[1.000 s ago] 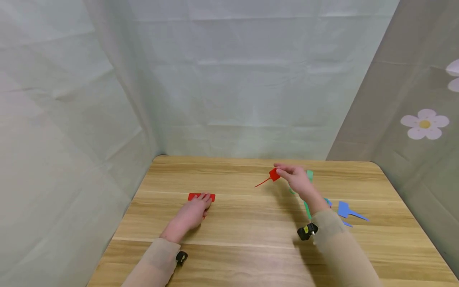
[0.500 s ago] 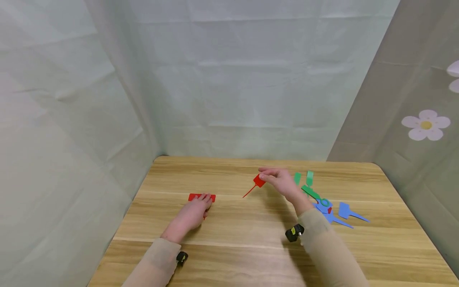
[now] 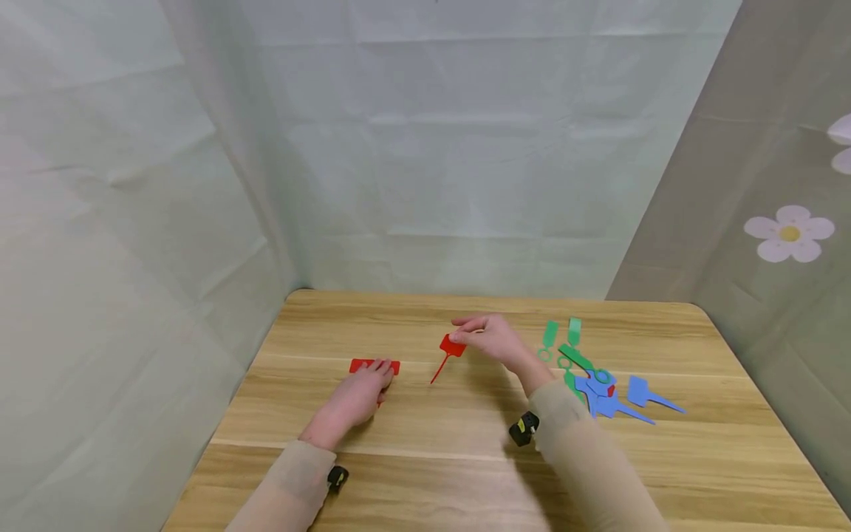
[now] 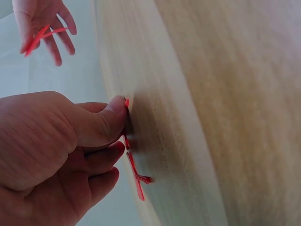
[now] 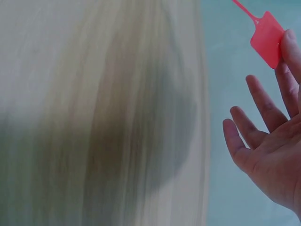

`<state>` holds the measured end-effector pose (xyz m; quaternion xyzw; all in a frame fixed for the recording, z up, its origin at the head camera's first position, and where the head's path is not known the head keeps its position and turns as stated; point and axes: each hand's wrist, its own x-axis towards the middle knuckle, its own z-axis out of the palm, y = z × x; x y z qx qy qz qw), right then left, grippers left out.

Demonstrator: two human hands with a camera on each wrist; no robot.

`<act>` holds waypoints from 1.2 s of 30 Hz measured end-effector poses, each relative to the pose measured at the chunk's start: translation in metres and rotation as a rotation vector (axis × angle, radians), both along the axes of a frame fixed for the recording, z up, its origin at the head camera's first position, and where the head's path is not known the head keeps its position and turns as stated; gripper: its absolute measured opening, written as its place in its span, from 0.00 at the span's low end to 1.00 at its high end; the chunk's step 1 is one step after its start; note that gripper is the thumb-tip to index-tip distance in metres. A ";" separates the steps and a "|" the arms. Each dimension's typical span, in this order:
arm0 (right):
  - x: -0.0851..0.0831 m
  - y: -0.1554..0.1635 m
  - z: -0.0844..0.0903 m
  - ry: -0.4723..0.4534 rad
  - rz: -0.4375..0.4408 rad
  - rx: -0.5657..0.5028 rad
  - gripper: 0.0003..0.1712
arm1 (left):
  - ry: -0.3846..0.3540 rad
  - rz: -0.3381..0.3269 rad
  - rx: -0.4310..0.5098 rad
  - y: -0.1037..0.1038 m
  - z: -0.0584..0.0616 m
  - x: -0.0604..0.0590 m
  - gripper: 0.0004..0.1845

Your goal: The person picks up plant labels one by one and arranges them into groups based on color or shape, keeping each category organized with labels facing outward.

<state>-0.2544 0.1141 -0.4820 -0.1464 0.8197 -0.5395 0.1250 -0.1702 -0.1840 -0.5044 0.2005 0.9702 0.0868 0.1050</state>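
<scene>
My right hand hovers over the middle of the wooden table and pinches the head of a red flag-shaped tag, whose thin tail hangs down to the left. In the right wrist view the red tag sits at a fingertip of the right hand, the other fingers spread. My left hand lies on the table to the left, its fingertips on a flat red tag stack. The left wrist view shows the thumb and curled fingers gripping that red tag stack.
A loose heap of green tags and blue tags lies at the right of the table. Pale fabric walls close in the left, back and right sides, and the right wall carries a flower print.
My right hand has carried the red tag leftwards from the heap towards my left hand, uncovering the green and blue tags. The left hand has stayed put.
</scene>
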 end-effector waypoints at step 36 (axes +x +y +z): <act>-0.002 -0.064 -0.010 0.064 0.182 0.224 0.15 | 0.005 0.007 0.012 0.006 0.001 0.002 0.26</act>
